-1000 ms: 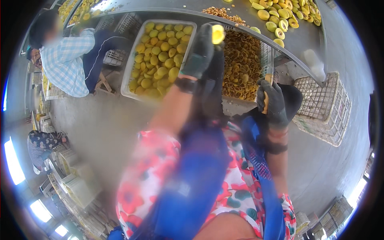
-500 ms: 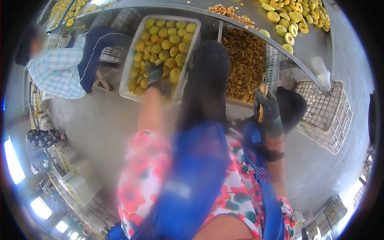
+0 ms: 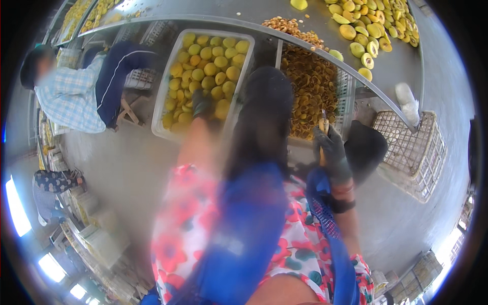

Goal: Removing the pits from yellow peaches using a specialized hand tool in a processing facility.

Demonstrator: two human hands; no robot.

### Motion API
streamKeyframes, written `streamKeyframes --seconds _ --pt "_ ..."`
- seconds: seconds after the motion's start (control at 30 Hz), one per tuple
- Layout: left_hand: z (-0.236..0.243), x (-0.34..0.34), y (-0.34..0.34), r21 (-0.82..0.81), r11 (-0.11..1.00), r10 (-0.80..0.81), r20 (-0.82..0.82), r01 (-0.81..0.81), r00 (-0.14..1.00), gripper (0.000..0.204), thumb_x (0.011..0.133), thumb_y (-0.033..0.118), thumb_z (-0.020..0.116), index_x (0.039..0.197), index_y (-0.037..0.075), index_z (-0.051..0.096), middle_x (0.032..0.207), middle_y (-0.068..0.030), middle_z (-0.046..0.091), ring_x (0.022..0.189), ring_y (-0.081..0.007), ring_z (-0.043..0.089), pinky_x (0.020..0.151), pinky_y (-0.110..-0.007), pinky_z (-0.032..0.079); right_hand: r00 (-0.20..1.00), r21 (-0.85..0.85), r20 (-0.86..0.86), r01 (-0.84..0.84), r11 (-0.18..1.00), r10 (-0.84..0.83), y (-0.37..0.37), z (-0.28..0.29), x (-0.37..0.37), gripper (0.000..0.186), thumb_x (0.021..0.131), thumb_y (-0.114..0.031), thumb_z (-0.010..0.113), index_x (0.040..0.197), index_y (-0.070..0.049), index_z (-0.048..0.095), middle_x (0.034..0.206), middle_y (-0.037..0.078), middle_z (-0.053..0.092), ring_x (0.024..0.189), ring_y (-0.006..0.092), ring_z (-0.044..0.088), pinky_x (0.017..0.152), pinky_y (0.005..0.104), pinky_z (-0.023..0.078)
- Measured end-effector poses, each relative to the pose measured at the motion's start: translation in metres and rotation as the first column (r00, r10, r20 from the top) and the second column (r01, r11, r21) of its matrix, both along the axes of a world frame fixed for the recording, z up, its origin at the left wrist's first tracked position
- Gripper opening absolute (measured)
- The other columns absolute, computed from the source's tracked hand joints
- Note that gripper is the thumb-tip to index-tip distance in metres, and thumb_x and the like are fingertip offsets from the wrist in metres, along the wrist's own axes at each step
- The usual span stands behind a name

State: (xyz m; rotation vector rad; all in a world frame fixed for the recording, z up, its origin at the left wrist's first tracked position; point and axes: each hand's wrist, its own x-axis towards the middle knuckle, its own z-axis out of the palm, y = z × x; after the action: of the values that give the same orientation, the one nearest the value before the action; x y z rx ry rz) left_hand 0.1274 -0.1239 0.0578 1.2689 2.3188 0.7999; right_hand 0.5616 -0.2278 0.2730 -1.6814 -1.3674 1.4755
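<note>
In dark grey gloves, my left hand (image 3: 202,103) reaches into a white plastic crate (image 3: 166,134) filled with whole yellow-green peaches (image 3: 208,68). Its fingertips are among the fruit, blurred and partly hidden, so I cannot see whether a peach is gripped. My right hand (image 3: 333,152), also gloved, is closed around a tool with a light wooden handle and a short metal end, perhaps a pitting knife (image 3: 324,124). That hand is above my right knee, just below a crate of brown peach pits and scraps (image 3: 310,84).
A metal table (image 3: 229,11) runs along the far side, bearing halved peaches (image 3: 373,25) and a small heap of pits (image 3: 292,26). An upturned white crate (image 3: 409,152) stands at right beside the table leg. At left sits a person in a checked shirt (image 3: 73,96).
The scene sits slightly lower in the picture. My left hand stays among the peaches, and my right hand still grips the tool, now a little further left. A yellow-green fruit shows at the top edge.
</note>
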Motion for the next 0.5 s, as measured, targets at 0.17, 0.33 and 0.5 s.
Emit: streamKeyframes --seconds 0.17,0.33,0.5 --pt "-0.008 -0.084 0.029 -0.192 0.939 -0.336 -0.677 0.284 0.655 0.033 0.09 0.022 0.05 0.116 0.003 0.055 0.116 -0.0186 0.059 0.11 -0.0336 0.053 0.094 -0.042 0.041 0.985 0.327 -0.148 -0.041 0.944 0.094 -0.003 0.011 -0.008 0.014 0.093 -0.017 0.053 0.1 -0.006 0.055 0.073 -0.005 0.05 0.053 0.0031 0.046 0.047 0.0183 0.037" --pt "0.217 0.149 0.097 0.565 0.619 -0.499 -0.254 0.546 0.828 0.03 0.085 0.029 0.062 0.104 0.006 0.063 0.106 -0.0146 0.064 0.099 -0.0331 0.059 0.088 -0.041 0.045 0.948 0.044 -0.256 0.205 0.978 -0.188 -0.006 0.032 0.017 0.015 0.089 -0.014 0.056 0.1 -0.004 0.055 0.064 0.001 0.054 0.046 0.0066 0.049 0.042 0.0229 0.039" --pt "0.241 0.281 0.137 0.338 0.478 -0.753 -0.318 0.811 0.576 0.036 0.085 0.038 0.056 0.102 0.008 0.066 0.102 -0.0139 0.066 0.098 -0.0316 0.061 0.086 -0.04 0.047 0.987 0.03 -0.148 0.065 0.997 -0.06 -0.007 0.044 0.021 0.016 0.092 -0.015 0.051 0.101 -0.003 0.058 0.073 0.003 0.057 0.053 0.0076 0.054 0.043 0.024 0.042"
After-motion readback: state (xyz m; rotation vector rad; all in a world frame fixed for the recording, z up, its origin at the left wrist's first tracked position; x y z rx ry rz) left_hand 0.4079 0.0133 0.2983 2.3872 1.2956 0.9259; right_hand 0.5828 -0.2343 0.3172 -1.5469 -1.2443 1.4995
